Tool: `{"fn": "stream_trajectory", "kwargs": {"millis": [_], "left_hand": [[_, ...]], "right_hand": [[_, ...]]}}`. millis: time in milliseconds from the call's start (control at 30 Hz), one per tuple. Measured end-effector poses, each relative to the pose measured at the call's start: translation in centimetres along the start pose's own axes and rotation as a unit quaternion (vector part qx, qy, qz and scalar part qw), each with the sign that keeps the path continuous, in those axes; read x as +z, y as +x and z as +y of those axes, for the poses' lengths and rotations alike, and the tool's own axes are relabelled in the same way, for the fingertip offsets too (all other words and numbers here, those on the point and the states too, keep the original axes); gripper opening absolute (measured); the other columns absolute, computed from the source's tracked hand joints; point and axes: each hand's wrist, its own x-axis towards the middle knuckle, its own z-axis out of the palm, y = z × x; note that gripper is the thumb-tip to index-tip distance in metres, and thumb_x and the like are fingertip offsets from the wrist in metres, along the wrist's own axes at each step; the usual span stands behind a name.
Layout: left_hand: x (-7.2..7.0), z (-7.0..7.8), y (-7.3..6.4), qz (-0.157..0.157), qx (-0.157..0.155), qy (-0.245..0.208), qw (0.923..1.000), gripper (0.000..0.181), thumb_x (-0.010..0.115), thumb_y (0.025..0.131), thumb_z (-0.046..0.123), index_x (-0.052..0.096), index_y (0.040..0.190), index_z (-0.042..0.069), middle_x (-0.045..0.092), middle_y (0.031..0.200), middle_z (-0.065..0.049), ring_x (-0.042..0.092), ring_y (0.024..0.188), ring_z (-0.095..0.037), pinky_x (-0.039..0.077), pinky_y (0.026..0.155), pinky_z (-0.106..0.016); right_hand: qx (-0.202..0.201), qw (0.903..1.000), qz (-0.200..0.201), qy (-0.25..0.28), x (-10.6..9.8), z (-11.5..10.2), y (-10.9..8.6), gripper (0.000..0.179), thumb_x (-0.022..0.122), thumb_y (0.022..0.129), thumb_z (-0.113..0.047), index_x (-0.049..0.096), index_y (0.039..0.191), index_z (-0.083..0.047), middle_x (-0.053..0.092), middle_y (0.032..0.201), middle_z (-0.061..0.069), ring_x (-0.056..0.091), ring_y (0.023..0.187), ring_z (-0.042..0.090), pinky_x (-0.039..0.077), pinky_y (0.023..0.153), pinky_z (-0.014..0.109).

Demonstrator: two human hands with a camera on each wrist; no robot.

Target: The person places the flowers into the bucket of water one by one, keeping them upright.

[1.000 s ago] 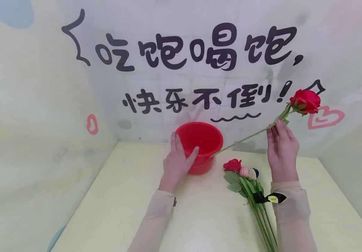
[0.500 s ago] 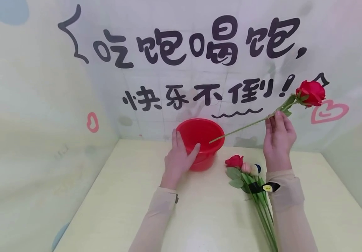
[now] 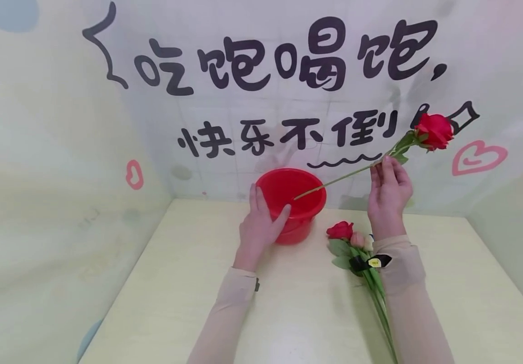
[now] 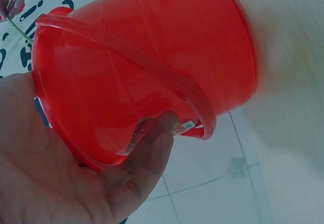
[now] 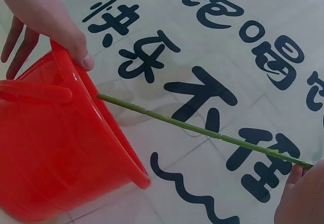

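A red bucket stands near the back wall, its mouth turned up. My left hand holds it by the near left rim, thumb and fingers on either side of the edge. The bucket's handle hangs down its side in the left wrist view. My right hand pinches the stem of a red rose just below the bloom. From there the stem slants down to the left. Its cut end is at the bucket's mouth, just inside the rim line in the right wrist view.
A bunch of flowers lies on the pale table, partly under the right forearm: a red rose, a pink bud, a pale one, and green stems. Behind stands a printed wall sheet with large black characters.
The right hand has moved left and slightly up with the rose, bringing the stem's end from beside the bucket to over its mouth. The left hand stays on the bucket.
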Motion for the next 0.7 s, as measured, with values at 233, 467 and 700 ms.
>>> {"fn": "stream_trajectory", "kwargs": {"millis": [233, 467, 700], "left_hand": [[0.2, 0.3, 0.0, -0.002, 0.002, -0.005, 1.0, 0.11, 0.07, 0.093, 0.059, 0.009, 0.169, 0.008, 0.046, 0.155, -0.014, 0.072, 0.088, -0.027, 0.064, 0.084, -0.05], [0.3, 0.4, 0.0, -0.009, -0.002, -0.005, 0.9999, 0.112, 0.07, 0.093, 0.06, 0.006, 0.169, 0.009, 0.051, 0.15, -0.014, 0.072, 0.086, -0.027, 0.064, 0.085, -0.049], [0.0, 0.4, -0.2, -0.005, -0.012, -0.009, 0.9999, 0.113, 0.072, 0.092, 0.058, 0.006, 0.169, 0.01, 0.049, 0.152, -0.014, 0.073, 0.088, -0.029, 0.064, 0.085, -0.05]], "right_hand": [[0.014, 0.9997, 0.013, -0.013, -0.9, 1.6, 0.2, 0.008, 0.075, 0.094, 0.005, 0.07, 0.099, 0.002, 0.069, 0.093, 0.011, 0.067, 0.082, 0.02, 0.063, 0.078, 0.028], [0.015, 0.9987, 0.02, -0.044, -1.7, 3.3, -0.1, 0.004, 0.075, 0.095, 0.001, 0.072, 0.098, -0.001, 0.068, 0.095, 0.009, 0.067, 0.084, 0.019, 0.062, 0.081, 0.027], [0.037, 0.9965, 0.019, -0.072, -1.7, 4.4, -0.3, 0.012, 0.076, 0.095, -0.002, 0.073, 0.107, -0.001, 0.066, 0.109, 0.01, 0.067, 0.092, 0.02, 0.061, 0.086, 0.026]]}}
